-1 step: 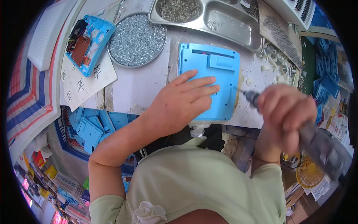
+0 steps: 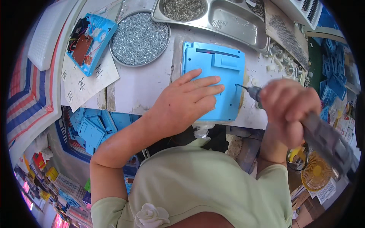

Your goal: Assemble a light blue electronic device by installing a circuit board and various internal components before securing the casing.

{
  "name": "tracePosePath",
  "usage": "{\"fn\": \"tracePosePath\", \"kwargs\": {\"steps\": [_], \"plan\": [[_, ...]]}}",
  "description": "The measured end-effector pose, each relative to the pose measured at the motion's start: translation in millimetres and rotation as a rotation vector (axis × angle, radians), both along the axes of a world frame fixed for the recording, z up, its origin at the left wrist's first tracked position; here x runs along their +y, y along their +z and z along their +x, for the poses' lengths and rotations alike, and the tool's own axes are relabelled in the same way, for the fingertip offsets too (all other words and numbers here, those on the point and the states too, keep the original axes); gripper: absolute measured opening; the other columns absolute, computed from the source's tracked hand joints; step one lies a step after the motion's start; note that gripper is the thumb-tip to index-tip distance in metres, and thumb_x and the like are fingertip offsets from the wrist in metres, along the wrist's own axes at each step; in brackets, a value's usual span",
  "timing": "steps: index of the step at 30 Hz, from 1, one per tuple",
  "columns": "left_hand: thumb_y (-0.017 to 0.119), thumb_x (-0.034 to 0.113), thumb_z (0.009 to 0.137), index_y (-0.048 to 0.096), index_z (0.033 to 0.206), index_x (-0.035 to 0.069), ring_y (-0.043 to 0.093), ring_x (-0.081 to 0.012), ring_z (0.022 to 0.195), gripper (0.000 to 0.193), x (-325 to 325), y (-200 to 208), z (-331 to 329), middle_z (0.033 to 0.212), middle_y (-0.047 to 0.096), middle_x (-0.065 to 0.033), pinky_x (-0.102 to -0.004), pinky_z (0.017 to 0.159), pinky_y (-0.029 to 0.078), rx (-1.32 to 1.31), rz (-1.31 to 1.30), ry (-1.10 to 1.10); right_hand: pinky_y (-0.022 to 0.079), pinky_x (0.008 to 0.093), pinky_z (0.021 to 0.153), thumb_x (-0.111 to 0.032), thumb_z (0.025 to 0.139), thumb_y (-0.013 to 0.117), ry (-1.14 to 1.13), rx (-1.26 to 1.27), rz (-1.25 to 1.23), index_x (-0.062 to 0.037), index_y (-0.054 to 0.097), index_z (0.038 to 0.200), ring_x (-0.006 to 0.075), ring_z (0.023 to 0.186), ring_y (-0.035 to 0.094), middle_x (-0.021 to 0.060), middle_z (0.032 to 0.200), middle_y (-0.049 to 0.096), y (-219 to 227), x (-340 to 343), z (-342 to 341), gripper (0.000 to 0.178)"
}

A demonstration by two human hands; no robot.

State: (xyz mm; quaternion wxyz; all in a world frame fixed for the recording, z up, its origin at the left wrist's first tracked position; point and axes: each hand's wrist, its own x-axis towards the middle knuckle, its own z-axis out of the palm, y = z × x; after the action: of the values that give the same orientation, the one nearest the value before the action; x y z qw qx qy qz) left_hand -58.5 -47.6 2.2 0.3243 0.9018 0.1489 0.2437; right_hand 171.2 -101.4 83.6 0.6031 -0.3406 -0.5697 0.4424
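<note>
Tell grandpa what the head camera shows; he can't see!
A person's left hand rests on a blue panel; the right hand holds a dark driver tool, its thin bit at the panel's right side. Beyond sit a round dish of silvery pieces and a metal tray.

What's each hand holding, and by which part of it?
Right hand: a dark driver tool, gripped near its front end, behind the bit. Left hand: grips nothing, resting on the blue casing.
</note>
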Motion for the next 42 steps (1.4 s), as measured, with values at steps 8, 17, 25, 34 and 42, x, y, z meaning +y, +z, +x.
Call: {"fn": "tracePosePath", "kwargs": {"steps": [8, 17, 25, 34, 42], "plan": [[0.077, 0.007, 0.084, 0.056, 0.104, 0.01, 0.06, -0.0254, 0.13, 0.029, -0.5, -4.0, -1.0, 0.133, 0.066, -0.0049, -0.0523, 0.111, 0.043, -0.03, -0.033, 0.015, 0.051, 0.0384, 0.061, -0.011, 0.083, 0.076, 0.138, -0.093, -0.01, -0.0085, 0.052, 0.086, 0.0221, 0.054, 0.057, 0.0051, 0.063, 0.059, -6.6, 7.9, 8.6, 0.024], [0.077, 0.007, 0.083, 0.055, 0.102, 0.01, 0.059, -0.0252, 0.131, 0.029, -0.8, -0.1, -0.6, 0.134, 0.066, -0.0047, -0.0512, 0.111, 0.043, -0.001, -0.047, 0.008, 0.043, 0.035, 0.054, -0.013, 0.087, 0.071, 0.196, 0.073, 0.086, -0.009, 0.048, 0.089, 0.0185, 0.055, 0.051, 0.0034, 0.064, 0.053, 4.2, 40.7, 31.3, 0.023], [0.078, 0.006, 0.082, 0.056, 0.102, 0.011, 0.059, -0.0248, 0.131, 0.029, -0.4, -4.6, -2.4, 0.133, 0.067, -0.0052, -0.0501, 0.11, 0.044, -0.013, -0.088, 0.012, 0.039, 0.0307, 0.054, -0.019, 0.095, 0.068, 0.074, -0.017, -0.014, -0.0086, 0.044, 0.086, 0.0127, 0.055, 0.045, 0.0023, 0.062, 0.049, -13.2, 76.1, 20.1, 0.028], [0.078, 0.007, 0.083, 0.059, 0.103, 0.011, 0.061, -0.025, 0.129, 0.028, -0.1, -3.1, 0.7, 0.13, 0.068, -0.0044, -0.0477, 0.111, 0.043, -0.029, -0.084, 0.017, 0.042, 0.0321, 0.059, -0.024, 0.093, 0.059, 0.114, -0.152, -0.017, -0.009, 0.052, 0.097, 0.01, 0.055, 0.047, -0.0039, 0.06, 0.049, -6.2, 82.8, 30.2, 0.017], [0.077, 0.009, 0.084, 0.064, 0.101, 0.011, 0.065, -0.0256, 0.123, 0.021, -2.5, -8.2, -14.1, 0.118, 0.074, -0.0035, -0.0521, 0.113, 0.038, -0.125, -0.004, 0.217, 0.046, 0.0272, 0.054, -0.037, 0.087, 0.077, 0.24, 0.011, 0.025, -0.0167, 0.058, 0.092, 0.0108, 0.051, 0.053, -0.0077, 0.061, 0.055, 9.2, 24.9, 6.0, 0.028]]}}
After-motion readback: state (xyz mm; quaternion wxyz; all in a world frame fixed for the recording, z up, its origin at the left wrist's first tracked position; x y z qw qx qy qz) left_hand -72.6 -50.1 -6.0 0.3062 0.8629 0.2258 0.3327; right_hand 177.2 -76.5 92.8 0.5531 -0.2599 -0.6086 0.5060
